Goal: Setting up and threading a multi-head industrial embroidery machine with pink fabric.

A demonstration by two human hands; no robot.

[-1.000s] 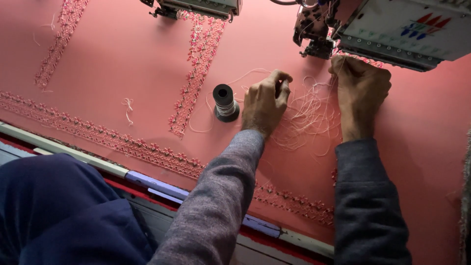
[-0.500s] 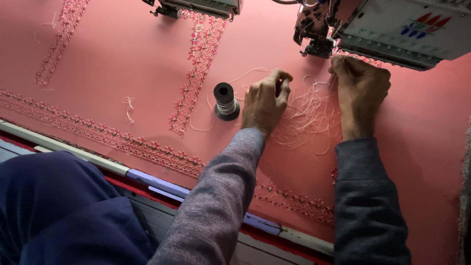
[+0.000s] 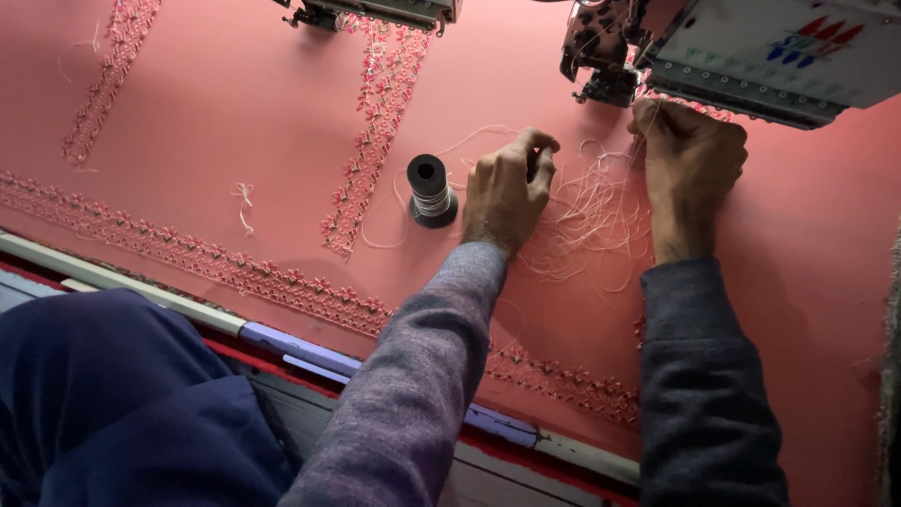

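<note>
- Loose pale thread (image 3: 591,211) is seen tangled on pink fabric (image 3: 235,113), strands running mostly between both hands, left to right.
- Left hand (image 3: 507,188): fingers pinched narrow on the thread.
- Right hand (image 3: 690,164): grip curled under the embroidery machine head (image 3: 770,52); hold cannot be told.
- Black spool (image 3: 430,191) stands upright just beside the left hand.
- Floral embroidered bands cross the fabric.

Spool (image 3: 430,191) stands on cloth (image 3: 235,122), left of threads (image 3: 591,221).
</note>
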